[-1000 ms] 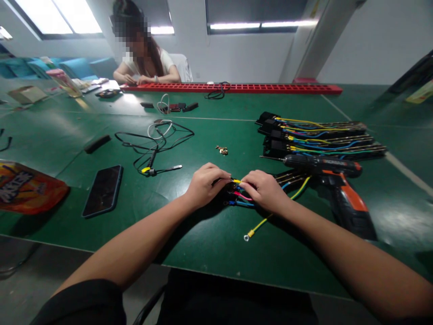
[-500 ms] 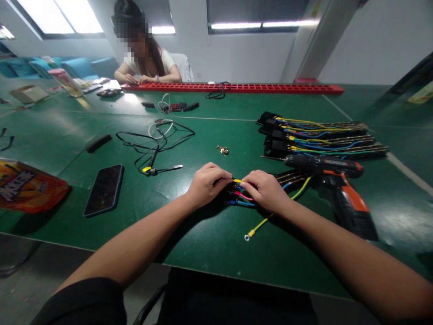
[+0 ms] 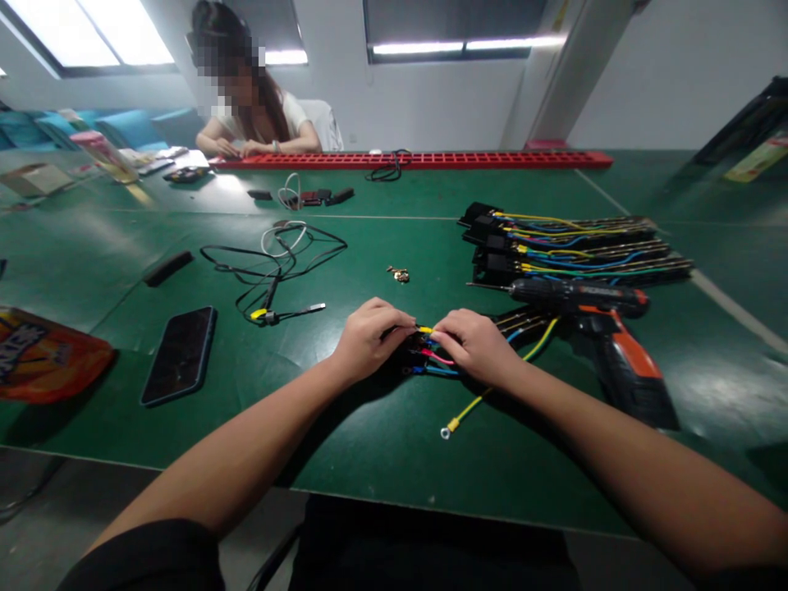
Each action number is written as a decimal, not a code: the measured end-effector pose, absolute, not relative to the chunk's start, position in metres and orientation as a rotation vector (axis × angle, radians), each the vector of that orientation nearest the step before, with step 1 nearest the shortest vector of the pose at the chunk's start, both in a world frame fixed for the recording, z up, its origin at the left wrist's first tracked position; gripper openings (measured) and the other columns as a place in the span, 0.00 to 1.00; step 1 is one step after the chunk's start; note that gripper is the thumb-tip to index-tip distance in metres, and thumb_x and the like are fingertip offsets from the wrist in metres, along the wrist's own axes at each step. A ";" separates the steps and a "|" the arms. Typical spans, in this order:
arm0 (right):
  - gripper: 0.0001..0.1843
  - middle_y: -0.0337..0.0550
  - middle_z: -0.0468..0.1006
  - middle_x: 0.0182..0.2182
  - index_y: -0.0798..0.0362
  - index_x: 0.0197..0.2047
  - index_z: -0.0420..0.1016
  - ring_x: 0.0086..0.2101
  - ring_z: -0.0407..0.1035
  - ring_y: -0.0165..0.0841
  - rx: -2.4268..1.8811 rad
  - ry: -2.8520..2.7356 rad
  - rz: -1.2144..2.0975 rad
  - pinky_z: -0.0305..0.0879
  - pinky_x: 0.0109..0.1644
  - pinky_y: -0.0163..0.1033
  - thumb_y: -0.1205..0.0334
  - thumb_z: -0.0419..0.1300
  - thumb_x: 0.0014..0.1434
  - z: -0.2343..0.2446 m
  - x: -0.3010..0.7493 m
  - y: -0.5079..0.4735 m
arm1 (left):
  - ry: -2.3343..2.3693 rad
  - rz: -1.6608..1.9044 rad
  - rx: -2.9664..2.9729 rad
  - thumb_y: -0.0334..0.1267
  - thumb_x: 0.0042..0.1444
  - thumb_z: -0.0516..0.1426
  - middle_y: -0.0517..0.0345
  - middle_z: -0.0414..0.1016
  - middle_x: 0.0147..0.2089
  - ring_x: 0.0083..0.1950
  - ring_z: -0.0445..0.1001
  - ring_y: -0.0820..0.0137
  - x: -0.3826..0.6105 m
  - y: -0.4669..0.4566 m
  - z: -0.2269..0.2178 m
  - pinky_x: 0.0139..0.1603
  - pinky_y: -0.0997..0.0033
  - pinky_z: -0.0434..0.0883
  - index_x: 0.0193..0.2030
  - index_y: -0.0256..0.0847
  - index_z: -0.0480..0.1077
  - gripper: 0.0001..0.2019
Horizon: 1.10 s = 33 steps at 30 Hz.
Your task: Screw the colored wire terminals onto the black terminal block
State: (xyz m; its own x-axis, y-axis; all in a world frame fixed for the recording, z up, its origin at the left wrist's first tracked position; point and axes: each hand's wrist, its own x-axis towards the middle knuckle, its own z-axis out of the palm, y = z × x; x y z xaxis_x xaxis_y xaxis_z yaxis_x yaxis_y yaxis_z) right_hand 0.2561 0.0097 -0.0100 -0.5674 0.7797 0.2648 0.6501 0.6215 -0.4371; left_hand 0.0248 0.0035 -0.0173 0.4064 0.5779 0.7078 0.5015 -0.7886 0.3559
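Observation:
My left hand and my right hand meet at the middle of the green table. Both are closed in a pinch on a small black wired part with yellow, red and blue leads. A loose yellow wire with a ring terminal trails toward me from under my right hand. The black body of the part is mostly hidden by my fingers.
An orange and black cordless drill lies right of my hands, behind it a stack of wired black strips. A phone, a snack bag, tangled cables and small brass parts lie left. Another person sits beyond a red rack.
My hands stay pinched on the wired part. The view has shifted slightly to the right and down.

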 end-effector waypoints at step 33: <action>0.14 0.45 0.78 0.36 0.56 0.38 0.79 0.38 0.67 0.31 -1.137 -2.385 0.408 0.59 0.46 0.37 0.58 0.56 0.68 -0.011 0.258 0.009 | 0.982 1.337 2.556 0.34 0.65 0.60 0.57 0.84 0.40 0.40 0.76 0.70 0.028 0.004 -0.016 0.44 0.68 0.75 0.41 0.41 0.77 0.03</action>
